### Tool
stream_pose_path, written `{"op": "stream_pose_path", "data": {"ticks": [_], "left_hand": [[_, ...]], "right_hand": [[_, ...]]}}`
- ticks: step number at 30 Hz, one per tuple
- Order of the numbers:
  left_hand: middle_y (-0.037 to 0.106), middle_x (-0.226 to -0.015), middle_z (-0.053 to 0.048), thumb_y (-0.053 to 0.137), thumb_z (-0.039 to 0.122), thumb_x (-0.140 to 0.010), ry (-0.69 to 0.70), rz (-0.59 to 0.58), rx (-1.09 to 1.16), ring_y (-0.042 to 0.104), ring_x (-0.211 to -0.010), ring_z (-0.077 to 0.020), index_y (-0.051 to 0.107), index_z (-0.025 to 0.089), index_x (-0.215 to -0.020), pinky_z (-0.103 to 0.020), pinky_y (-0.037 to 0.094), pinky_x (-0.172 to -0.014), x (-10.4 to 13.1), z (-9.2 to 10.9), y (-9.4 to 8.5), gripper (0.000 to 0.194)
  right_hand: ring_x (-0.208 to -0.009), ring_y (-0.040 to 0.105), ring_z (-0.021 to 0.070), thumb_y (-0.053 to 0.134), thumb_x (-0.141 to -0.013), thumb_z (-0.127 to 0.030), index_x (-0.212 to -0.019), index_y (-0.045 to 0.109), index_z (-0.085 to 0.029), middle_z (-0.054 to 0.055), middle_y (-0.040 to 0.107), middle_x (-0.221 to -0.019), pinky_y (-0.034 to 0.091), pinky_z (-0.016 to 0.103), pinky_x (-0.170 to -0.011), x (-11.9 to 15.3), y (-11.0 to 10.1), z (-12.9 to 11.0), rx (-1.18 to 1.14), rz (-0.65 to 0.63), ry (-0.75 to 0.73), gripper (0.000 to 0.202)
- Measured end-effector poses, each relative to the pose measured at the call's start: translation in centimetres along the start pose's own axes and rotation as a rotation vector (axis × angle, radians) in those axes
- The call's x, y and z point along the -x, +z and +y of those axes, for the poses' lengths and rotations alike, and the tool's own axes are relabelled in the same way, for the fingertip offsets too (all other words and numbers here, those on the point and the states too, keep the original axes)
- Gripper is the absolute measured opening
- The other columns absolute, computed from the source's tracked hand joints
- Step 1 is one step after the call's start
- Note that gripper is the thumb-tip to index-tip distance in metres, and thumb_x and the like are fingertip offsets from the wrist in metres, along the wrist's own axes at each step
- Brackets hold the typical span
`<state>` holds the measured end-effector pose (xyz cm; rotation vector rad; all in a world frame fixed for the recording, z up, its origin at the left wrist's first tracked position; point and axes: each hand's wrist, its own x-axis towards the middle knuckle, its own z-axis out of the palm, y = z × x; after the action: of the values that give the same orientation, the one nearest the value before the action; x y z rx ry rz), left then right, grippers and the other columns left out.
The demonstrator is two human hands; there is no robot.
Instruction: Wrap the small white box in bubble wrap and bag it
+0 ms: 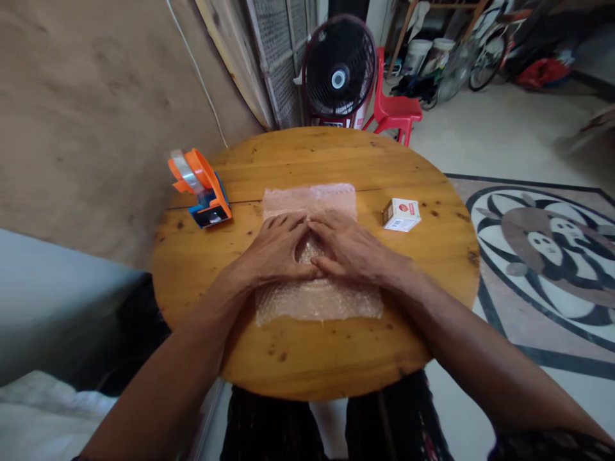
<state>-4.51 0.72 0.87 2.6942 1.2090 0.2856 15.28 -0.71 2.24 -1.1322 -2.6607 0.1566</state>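
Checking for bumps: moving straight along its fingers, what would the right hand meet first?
The right hand would probably meet the left hand, close ahead on the bubble wrap; contact is unclear.

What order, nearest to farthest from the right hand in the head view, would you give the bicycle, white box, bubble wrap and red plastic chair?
1. Bubble wrap: under the right hand.
2. White box: on the table, right side.
3. Red plastic chair: beyond the table.
4. Bicycle: background, upper right.

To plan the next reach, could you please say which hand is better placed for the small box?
Probably the right hand: on the bubble wrap, it rests nearer the small box; the left hand lies nearer the tape dispenser.
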Motion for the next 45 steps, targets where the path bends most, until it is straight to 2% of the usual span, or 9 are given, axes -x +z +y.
{"op": "stream_pose_path", "data": {"ticks": [3, 7, 16, 23, 29, 32, 36, 42, 45], "left_hand": [[0.035, -0.15, -0.014, 0.059, 0.073, -0.067, -0.014, -0.04, 0.005, 0.03, -0.137, -0.0374, 0.035, 0.02, -0.144, -0.052, 0.024, -0.112, 0.1, -0.2, -0.2, 0.096], [0.026, -0.155, -0.015, 0.058, 0.078, -0.064, -0.028, -0.124, 0.012, 0.023, -0.142, -0.0389, 0.034, 0.021, -0.145, -0.056, 0.02, -0.114, 0.3, -0.7, -0.3, 0.102], [0.018, -0.158, -0.014, 0.063, 0.077, -0.058, -0.021, -0.222, 0.009, 0.015, -0.144, -0.0392, 0.032, 0.023, -0.147, -0.057, 0.016, -0.114, 0.6, -1.6, -0.9, 0.109], [0.024, -0.156, -0.017, 0.058, 0.07, -0.073, -0.069, -0.212, 0.027, 0.019, -0.144, -0.0353, 0.037, 0.016, -0.144, -0.056, 0.018, -0.115, 0.5, -1.2, -1.3, 0.091], [0.042, -0.148, -0.012, 0.053, 0.054, -0.086, -0.037, -0.132, -0.06, 0.033, -0.138, -0.0337, 0.048, 0.023, -0.135, -0.052, 0.027, -0.113, 1.7, 2.3, -2.3, 0.058], [0.033, -0.152, -0.015, 0.056, 0.059, -0.082, 0.014, -0.223, -0.057, 0.024, -0.142, -0.0362, 0.042, 0.018, -0.14, -0.054, 0.022, -0.115, 3.0, 3.9, -2.1, 0.073], [0.018, -0.158, -0.016, 0.057, 0.069, -0.075, -0.042, -0.275, 0.035, 0.016, -0.146, -0.0338, 0.029, 0.018, -0.148, -0.053, 0.018, -0.116, 4.4, 4.0, -1.1, 0.094], [0.022, -0.157, -0.015, 0.058, 0.069, -0.074, -0.027, -0.219, 0.064, 0.015, -0.146, -0.0326, 0.033, 0.019, -0.146, -0.053, 0.017, -0.116, 4.6, 3.1, -0.2, 0.092], [0.022, -0.157, -0.016, 0.058, 0.068, -0.074, -0.015, -0.208, 0.069, 0.016, -0.146, -0.033, 0.035, 0.018, -0.146, -0.052, 0.017, -0.116, 4.5, 3.4, -0.3, 0.09]], "right_hand": [[-0.136, 0.034, 0.0324, 0.059, -0.081, -0.047, -0.14, 0.038, -0.011, 0.017, 0.036, -0.149, 0.031, 0.048, -0.108, 0.6, 0.1, 0.9, -0.017, -0.056, 0.052, 0.073], [-0.133, 0.038, 0.0355, 0.065, -0.075, -0.057, -0.135, 0.045, -0.013, 0.018, 0.041, -0.145, 0.035, 0.048, -0.106, 1.5, -0.7, 2.8, -0.017, -0.144, 0.128, 0.078], [-0.127, 0.046, 0.0339, 0.075, -0.067, -0.047, -0.13, 0.053, -0.021, 0.012, 0.049, -0.141, 0.041, 0.046, -0.101, 2.2, -2.4, 4.3, -0.014, -0.245, 0.156, 0.072], [-0.121, 0.051, 0.0335, 0.077, -0.064, -0.045, -0.125, 0.057, -0.02, 0.012, 0.053, -0.135, 0.044, 0.045, -0.096, 2.2, -2.9, 3.8, -0.005, -0.256, 0.203, 0.069], [-0.12, 0.052, 0.033, 0.078, -0.063, -0.048, -0.122, 0.059, -0.017, 0.014, 0.053, -0.133, 0.044, 0.042, -0.095, 1.9, -3.3, 3.3, 0.023, -0.282, 0.24, 0.069], [-0.117, 0.054, 0.032, 0.079, -0.063, -0.046, -0.12, 0.061, -0.017, 0.014, 0.056, -0.129, 0.045, 0.04, -0.093, 1.7, -3.2, 3.2, 0.025, -0.285, 0.244, 0.067], [-0.115, 0.055, 0.0303, 0.08, -0.062, -0.043, -0.117, 0.062, -0.019, 0.012, 0.058, -0.128, 0.046, 0.038, -0.091, 1.5, -3.2, 3.5, 0.01, -0.28, 0.242, 0.063], [-0.11, 0.059, 0.0295, 0.073, -0.073, -0.037, -0.11, 0.064, -0.014, 0.014, 0.062, -0.119, 0.047, 0.038, -0.089, 3.4, -4.9, 1.7, 0.111, -0.288, 0.244, 0.044], [-0.111, 0.057, 0.0302, 0.064, -0.08, -0.023, -0.106, 0.064, -0.011, 0.017, 0.062, -0.118, 0.044, 0.04, -0.092, 4.3, -4.8, -1.0, 0.221, -0.173, 0.204, 0.029]]}}
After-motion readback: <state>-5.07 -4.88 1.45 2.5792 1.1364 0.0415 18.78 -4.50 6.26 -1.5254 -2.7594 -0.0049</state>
